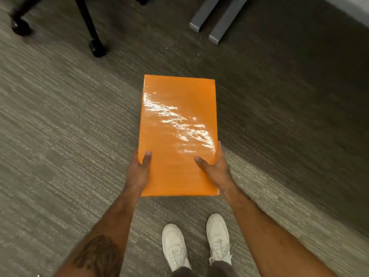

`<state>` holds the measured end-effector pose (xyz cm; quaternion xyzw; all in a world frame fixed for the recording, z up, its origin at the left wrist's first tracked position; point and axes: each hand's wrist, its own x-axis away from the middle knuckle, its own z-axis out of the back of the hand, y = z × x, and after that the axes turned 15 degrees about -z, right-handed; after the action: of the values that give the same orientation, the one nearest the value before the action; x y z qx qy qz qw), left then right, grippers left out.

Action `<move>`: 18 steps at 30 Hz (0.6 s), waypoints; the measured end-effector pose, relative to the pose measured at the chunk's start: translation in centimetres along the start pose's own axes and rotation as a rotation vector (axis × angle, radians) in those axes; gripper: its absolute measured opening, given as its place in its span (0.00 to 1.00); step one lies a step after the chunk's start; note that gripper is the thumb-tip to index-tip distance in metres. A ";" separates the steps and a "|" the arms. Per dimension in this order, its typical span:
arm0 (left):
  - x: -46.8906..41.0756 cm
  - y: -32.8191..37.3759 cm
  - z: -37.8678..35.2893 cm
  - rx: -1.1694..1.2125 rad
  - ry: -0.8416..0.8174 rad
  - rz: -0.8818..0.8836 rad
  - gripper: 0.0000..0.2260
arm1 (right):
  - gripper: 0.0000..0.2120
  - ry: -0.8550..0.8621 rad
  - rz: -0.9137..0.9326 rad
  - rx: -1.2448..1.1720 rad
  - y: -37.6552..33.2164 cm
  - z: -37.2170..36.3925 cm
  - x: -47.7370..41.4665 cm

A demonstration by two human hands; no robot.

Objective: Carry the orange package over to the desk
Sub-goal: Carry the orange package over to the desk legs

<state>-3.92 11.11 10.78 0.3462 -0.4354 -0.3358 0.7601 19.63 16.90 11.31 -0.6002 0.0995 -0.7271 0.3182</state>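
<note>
A flat, glossy orange package (177, 124) is held out level in front of me above the carpet. My left hand (138, 170) grips its near left edge, thumb on top and fingers hidden underneath. My right hand (214, 166) holds the near right edge the same way. Two grey desk feet (215, 19) rest on the floor at the top right, and a pale edge (357, 7) in the far top right corner may be the desk top.
Black chair legs with castors (95, 47) stand at the top left. Grey striped carpet (60, 136) covers the floor all around. My white shoes (195, 242) are below the package.
</note>
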 end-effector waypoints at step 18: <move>-8.5 21.7 -3.4 -0.201 -0.270 -0.285 0.27 | 0.50 0.176 -0.010 -0.294 -14.4 10.3 1.9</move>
<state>0.25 30.37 23.59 0.2785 -0.4442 -0.5250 0.6704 24.19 29.40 23.08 -0.5746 0.2296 -0.7560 0.2134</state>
